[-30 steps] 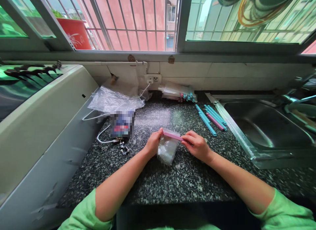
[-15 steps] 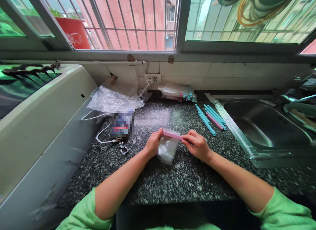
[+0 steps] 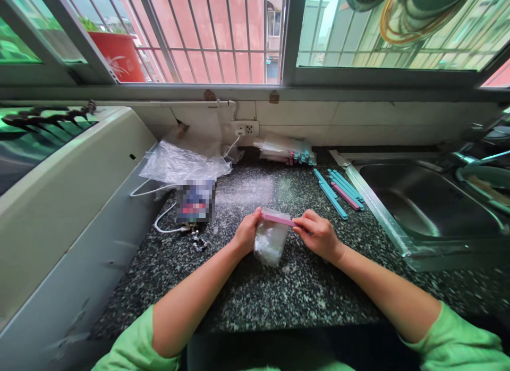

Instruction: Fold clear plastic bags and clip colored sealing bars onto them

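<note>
Between my hands is a clear plastic bag (image 3: 271,247) with a pink bag sealing clip (image 3: 277,218) lying across its upper end. My left hand (image 3: 247,232) is closed on the bag and the clip's left end, thumb on top. The fingers of my right hand (image 3: 316,234) pinch the clip's right end. Below the clip the bag hangs down, crumpled, over the speckled dark countertop (image 3: 255,302). What the bag holds, if anything, I cannot make out.
Several blue clips (image 3: 330,194) and a pink clip (image 3: 345,196) lie by the steel sink (image 3: 414,201). Bags with clips (image 3: 285,149) rest near the wall. At left are a plastic sheet (image 3: 179,161), a blurred-out device (image 3: 195,201) on a white cable, and a stove (image 3: 79,201).
Both hands keep the same grip on the bag and clip. Only a slight shift of the camera view shows.
</note>
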Tool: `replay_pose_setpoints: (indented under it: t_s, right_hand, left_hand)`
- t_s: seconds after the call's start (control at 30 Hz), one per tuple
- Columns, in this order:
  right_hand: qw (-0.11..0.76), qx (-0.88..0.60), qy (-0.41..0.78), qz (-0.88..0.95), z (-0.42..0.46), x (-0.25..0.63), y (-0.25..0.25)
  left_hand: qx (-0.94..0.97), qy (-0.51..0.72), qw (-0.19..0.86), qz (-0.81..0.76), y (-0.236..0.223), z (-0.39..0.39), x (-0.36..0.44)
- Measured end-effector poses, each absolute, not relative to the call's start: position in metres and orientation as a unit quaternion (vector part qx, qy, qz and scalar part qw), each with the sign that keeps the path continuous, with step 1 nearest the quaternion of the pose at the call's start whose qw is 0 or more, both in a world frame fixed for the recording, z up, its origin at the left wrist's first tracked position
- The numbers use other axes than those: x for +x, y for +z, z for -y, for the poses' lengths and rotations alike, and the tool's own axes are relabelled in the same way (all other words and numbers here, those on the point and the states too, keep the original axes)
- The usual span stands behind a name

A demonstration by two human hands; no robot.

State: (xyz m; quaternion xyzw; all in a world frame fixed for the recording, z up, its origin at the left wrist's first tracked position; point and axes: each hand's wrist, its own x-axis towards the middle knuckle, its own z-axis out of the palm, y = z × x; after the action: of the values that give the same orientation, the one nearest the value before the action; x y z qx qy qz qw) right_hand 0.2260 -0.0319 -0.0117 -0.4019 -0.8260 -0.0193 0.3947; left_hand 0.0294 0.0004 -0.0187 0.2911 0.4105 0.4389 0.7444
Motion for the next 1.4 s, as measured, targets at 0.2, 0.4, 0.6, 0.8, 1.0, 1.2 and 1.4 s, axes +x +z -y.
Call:
replay_pose_setpoints:
  t_s: [0.2, 0.4, 0.6, 0.8, 1.0, 1.2, 1.4]
  right_hand:
    - [0.407, -0.390, -0.006, 0.826, 0.031, 0.226, -0.011]
    - [0.424, -0.382, 0.009, 0.821, 0.030, 0.226, -0.011]
    - [0.452, -0.365, 0.016, 0.814, 0.030, 0.224, -0.008]
    - [0.463, -0.368, 0.026, 0.806, 0.030, 0.224, -0.007]
    - [0.473, -0.381, 0.041, 0.793, 0.031, 0.225, -0.006]
    - [0.484, -0.396, 0.058, 0.778, 0.032, 0.225, -0.004]
    - [0.493, -0.403, 0.067, 0.768, 0.034, 0.224, -0.002]
  left_hand:
    - [0.280, 0.444, 0.744, -0.413, -0.014, 0.000, 0.029]
    - [0.260, 0.453, 0.744, -0.417, -0.013, 0.000, 0.030]
    - [0.248, 0.471, 0.735, -0.421, -0.015, 0.000, 0.030]
    - [0.243, 0.474, 0.737, -0.417, -0.012, 0.001, 0.031]
    - [0.235, 0.478, 0.732, -0.424, -0.010, 0.001, 0.032]
    - [0.241, 0.477, 0.733, -0.421, -0.010, 0.002, 0.032]
    - [0.215, 0.478, 0.740, -0.421, -0.002, 0.004, 0.034]
